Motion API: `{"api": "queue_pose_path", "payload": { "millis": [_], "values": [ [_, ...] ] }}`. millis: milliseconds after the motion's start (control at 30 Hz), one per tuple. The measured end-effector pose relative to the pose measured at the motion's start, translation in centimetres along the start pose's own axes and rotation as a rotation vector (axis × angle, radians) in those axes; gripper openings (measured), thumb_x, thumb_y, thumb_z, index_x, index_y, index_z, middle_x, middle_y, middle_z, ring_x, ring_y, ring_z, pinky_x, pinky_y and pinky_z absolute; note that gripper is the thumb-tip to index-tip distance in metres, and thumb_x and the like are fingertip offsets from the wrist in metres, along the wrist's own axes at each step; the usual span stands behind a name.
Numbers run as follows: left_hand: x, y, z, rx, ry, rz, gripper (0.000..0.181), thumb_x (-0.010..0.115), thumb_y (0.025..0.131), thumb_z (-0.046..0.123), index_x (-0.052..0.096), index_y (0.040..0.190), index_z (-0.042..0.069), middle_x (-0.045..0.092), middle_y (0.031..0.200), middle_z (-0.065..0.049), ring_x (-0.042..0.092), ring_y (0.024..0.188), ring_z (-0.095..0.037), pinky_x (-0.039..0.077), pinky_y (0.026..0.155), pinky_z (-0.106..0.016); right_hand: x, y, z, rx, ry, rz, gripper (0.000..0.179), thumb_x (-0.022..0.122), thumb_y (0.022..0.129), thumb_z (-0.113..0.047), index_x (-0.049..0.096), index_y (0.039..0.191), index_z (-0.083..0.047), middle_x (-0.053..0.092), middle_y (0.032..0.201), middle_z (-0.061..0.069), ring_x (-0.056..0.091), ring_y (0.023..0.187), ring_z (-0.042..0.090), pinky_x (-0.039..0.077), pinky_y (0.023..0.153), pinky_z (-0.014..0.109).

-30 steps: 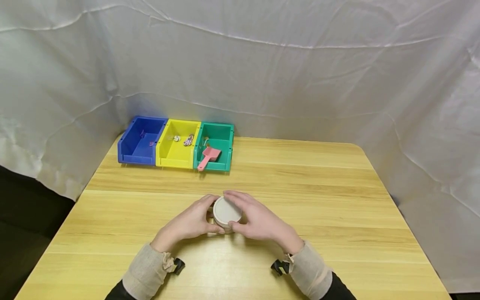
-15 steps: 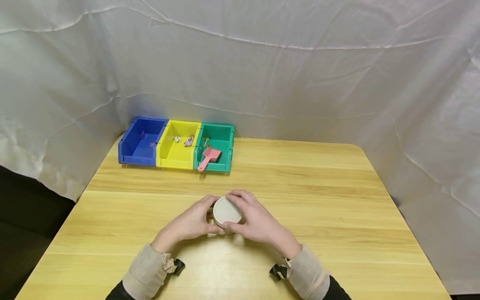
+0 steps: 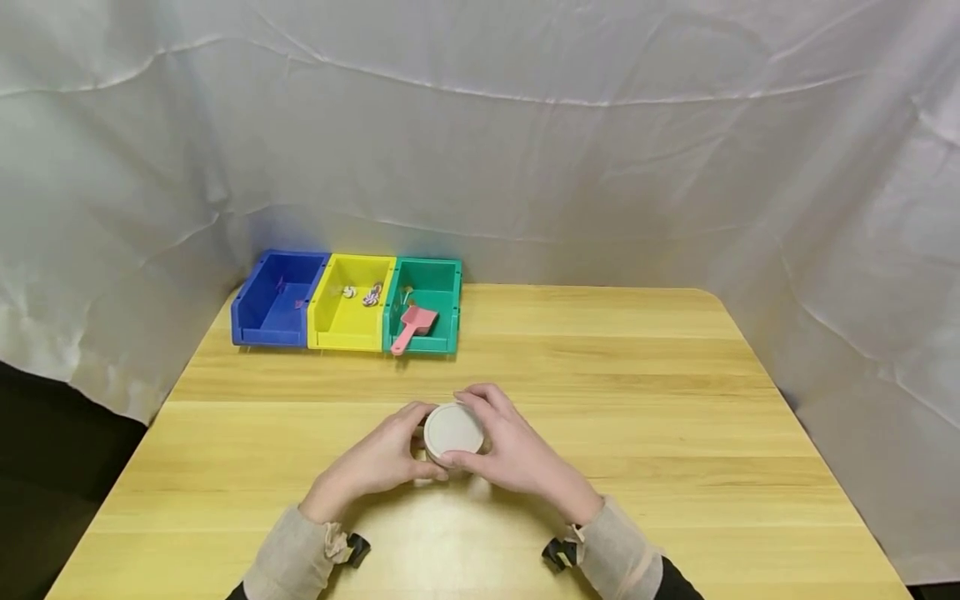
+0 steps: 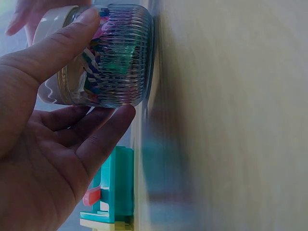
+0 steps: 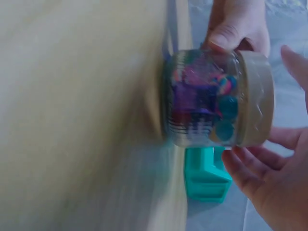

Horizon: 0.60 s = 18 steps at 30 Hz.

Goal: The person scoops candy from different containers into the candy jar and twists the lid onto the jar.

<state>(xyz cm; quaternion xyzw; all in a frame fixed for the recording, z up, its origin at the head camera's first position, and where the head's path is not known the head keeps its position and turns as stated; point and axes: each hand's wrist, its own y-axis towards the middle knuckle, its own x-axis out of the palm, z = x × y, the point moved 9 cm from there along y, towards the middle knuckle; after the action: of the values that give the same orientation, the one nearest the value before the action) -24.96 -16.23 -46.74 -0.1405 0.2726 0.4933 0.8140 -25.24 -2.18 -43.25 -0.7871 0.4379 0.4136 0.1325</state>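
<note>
A ribbed clear jar (image 4: 125, 57) with colourful pieces inside stands upright near the table's middle, topped by a cream lid (image 3: 453, 432). From its left side my left hand (image 3: 378, 454) holds the glass body, thumb on one side and fingertips on the other. My right hand (image 3: 517, 454) curves round the right of the lid, its thumb at the near edge and fingers at the far edge. In the right wrist view its fingertips (image 5: 236, 159) lie beside the lid's rim. The jar's base meets a blurred table, so I cannot tell whether it touches.
Behind, toward the left, blue (image 3: 273, 337), yellow (image 3: 348, 342) and green (image 3: 448, 343) bins stand joined in a row with small pieces inside. A pink scoop (image 3: 412, 325) leans over the green bin's front. Pale cloth (image 3: 570, 167) surrounds the wooden table (image 3: 637, 400).
The right hand has turned slightly round the lid, its thumb shifting left along the near edge. The left hand keeps its hold on the jar. The head view has tilted a little.
</note>
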Motion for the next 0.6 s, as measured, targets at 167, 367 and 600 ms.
{"api": "queue_pose_path", "payload": {
  "millis": [167,367,600],
  "values": [
    [0.03,-0.09,0.00,0.001,0.016,0.007,0.076,0.094,0.077,0.024,0.055,0.138,0.002,0.062,0.127,-0.008,0.064,0.115,-0.023,0.055,0.099,-0.042,0.10,-0.19,0.05,-0.033,0.019,-0.091,0.088,0.085,0.086,-0.038,0.043,0.158,-0.010,0.038,0.162,0.004,0.041,0.145,0.024,0.042,0.114,0.049],
    [-0.01,-0.05,-0.11,-0.007,0.023,0.008,0.076,0.094,0.076,0.026,0.055,0.138,0.002,0.062,0.127,-0.008,0.064,0.114,-0.023,0.055,0.099,-0.042,0.38,-0.15,-0.14,-0.063,0.008,-0.148,0.085,0.082,0.088,-0.032,0.040,0.159,-0.010,0.037,0.165,0.008,0.038,0.149,0.027,0.039,0.116,0.051],
    [-0.02,-0.07,-0.16,-0.006,0.033,0.008,0.076,0.094,0.076,0.027,0.055,0.137,0.003,0.062,0.128,-0.008,0.064,0.113,-0.023,0.055,0.099,-0.042,0.32,-0.02,-0.22,-0.052,-0.007,-0.109,0.082,0.084,0.087,-0.036,0.047,0.154,-0.008,0.044,0.159,0.007,0.043,0.144,0.026,0.042,0.113,0.051]
  ]
}}
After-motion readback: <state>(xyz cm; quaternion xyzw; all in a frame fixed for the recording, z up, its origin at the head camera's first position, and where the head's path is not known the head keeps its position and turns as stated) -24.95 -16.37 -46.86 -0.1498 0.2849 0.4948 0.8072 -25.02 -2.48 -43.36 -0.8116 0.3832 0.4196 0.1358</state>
